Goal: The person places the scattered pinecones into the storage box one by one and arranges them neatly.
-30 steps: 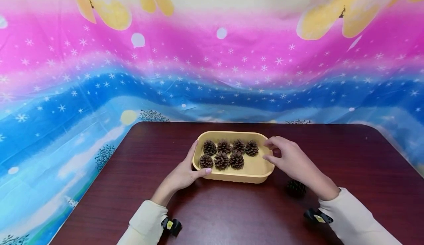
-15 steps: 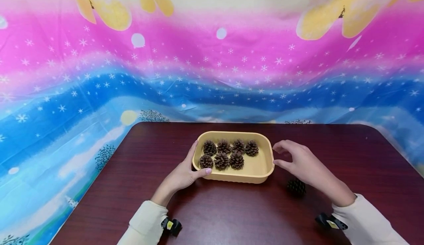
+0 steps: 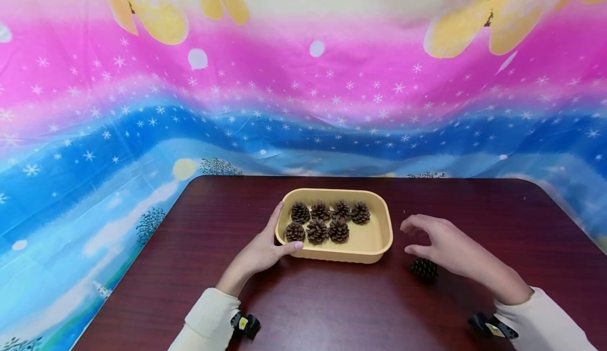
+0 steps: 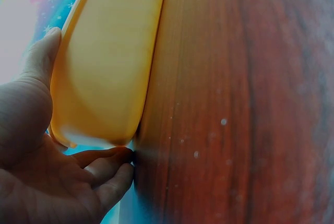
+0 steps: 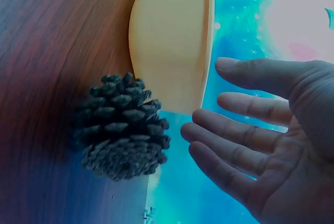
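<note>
A yellow oblong plastic box point(image 3: 372, 237) stands on the table with several brown pine cones point(image 3: 317, 231) inside, in two rows toward its left part. My left hand point(image 3: 260, 250) grips the box's left end, its thumb at the front rim and fingers along the side. The left wrist view shows this thumb point(image 4: 44, 51) against the rim. To the right of the box, my right hand point(image 3: 450, 245) hovers with nothing in it, fingers apart. Just below it on the table lies a single darker pine cone point(image 3: 423, 270), large in the right wrist view, near the spread fingers point(image 5: 235, 135).
The dark red wooden table point(image 3: 332, 309) has rounded far corners. Behind it hangs a pink and blue cloth point(image 3: 313, 98) with snowflakes. Each cuff bears a black strapped device, such as the one by the left sleeve point(image 3: 245, 323).
My right hand has drawn away from the box's right rim, moving right and toward me, closer to the loose pine cone. The left hand and the box have stayed put.
</note>
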`<action>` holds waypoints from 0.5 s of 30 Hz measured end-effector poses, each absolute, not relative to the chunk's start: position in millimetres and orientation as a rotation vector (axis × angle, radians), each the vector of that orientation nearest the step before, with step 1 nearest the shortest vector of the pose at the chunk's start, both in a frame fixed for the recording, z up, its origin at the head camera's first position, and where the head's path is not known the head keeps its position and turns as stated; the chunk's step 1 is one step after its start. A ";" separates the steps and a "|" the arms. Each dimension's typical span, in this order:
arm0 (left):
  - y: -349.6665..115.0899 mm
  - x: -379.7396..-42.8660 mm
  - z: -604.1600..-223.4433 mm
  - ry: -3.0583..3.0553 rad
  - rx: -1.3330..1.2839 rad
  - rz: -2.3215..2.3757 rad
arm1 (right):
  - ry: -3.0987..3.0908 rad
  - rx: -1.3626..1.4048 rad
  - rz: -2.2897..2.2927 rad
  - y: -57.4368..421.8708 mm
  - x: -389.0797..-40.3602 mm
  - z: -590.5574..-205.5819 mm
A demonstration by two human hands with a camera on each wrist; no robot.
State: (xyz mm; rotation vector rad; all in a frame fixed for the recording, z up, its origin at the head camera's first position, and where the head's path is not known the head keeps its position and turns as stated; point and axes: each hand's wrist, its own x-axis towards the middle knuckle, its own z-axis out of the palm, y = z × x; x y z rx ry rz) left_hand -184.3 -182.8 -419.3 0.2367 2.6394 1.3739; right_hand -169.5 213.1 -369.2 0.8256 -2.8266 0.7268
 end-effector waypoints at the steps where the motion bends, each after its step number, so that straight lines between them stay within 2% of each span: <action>1: -182.9 -184.4 -419.6 2.640 0.236 1.375 | -2.840 0.834 0.724 214.7 -169.3 -370.1; 15: -183.0 -184.1 -419.7 2.633 0.245 1.379 | -3.082 0.922 0.811 231.1 -172.3 -381.2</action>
